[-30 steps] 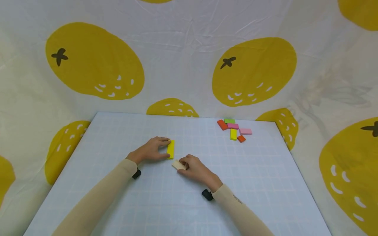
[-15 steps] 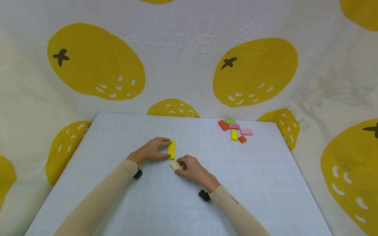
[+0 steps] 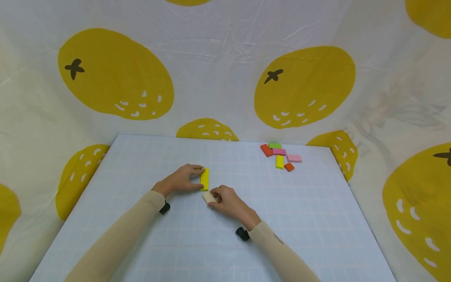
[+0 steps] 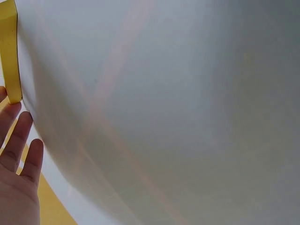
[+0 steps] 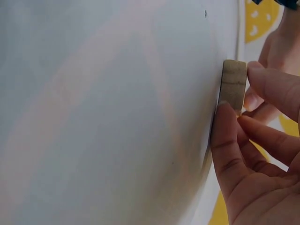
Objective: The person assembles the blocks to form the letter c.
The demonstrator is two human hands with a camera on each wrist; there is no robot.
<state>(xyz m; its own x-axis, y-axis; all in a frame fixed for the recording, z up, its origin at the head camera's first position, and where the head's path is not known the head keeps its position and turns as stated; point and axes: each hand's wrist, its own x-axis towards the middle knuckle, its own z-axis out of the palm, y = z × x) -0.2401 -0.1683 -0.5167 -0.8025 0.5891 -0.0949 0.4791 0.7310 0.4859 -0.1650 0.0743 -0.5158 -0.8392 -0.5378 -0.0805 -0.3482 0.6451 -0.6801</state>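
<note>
On the table, a yellow block lies lengthwise away from me. My left hand spans its left side, thumb at the near end and fingertips at the far end. In the left wrist view, fingers touch one end of the yellow block; the thumb is out of that view. Just nearer to me, a pale wooden block lies at a slant, pinched by my right hand. The right wrist view shows the wooden block between thumb and fingers, low against the table surface. The two blocks' near corners almost meet.
Several loose blocks lie at the back right: a red block, a green block, a magenta block, a smaller yellow block, a pink block and an orange block. A fruit-patterned curtain surrounds the table.
My right hand has moved slightly left with the wooden block, bringing it nearer the yellow block's near end and turning it a little. My left hand has stayed at the yellow block.
</note>
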